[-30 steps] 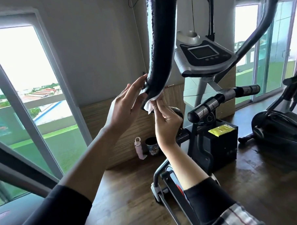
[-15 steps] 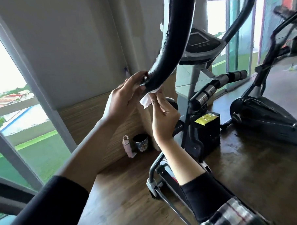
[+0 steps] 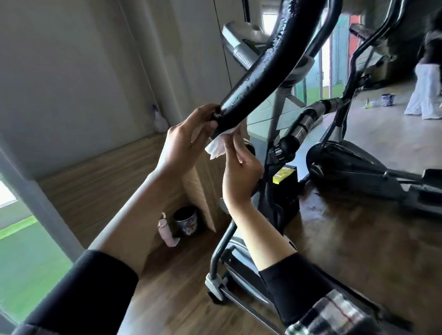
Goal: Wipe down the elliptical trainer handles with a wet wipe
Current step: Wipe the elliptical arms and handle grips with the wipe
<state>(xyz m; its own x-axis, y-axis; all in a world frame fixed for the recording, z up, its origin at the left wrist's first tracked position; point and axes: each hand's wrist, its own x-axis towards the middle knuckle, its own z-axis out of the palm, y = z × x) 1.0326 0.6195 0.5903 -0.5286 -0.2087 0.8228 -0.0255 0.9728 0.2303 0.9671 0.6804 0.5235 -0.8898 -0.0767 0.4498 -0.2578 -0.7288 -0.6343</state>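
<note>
Across the centre of the frame, running from top right down to the middle, is the elliptical trainer's near handle, a thick black foam-covered bar with a rough, pitted skin. Its lower end sits at frame centre, and that is where I am working.

Left hand: just left of the handle's end, fingers curved up around the tip, touching it. I read it as steadying the bar; whether it truly grips I cannot tell.

Right hand: directly below the handle end, fingers pinched on the wet wipe and pressing it up against the underside of the foam.

Wet wipe: white, crumpled, bunched between the two hands, a loose corner hanging down.

Judgement on doing this step well: only the end is under the wipe, so most of the handle looks yet to be covered. I would open the wipe flatter, wrap it round the bar, and draw it along the length with a twist. The pitted foam may snag or tear the wipe, so firm, slow pressure. A second, chrome-banded grip lies right of centre, untouched.
</note>
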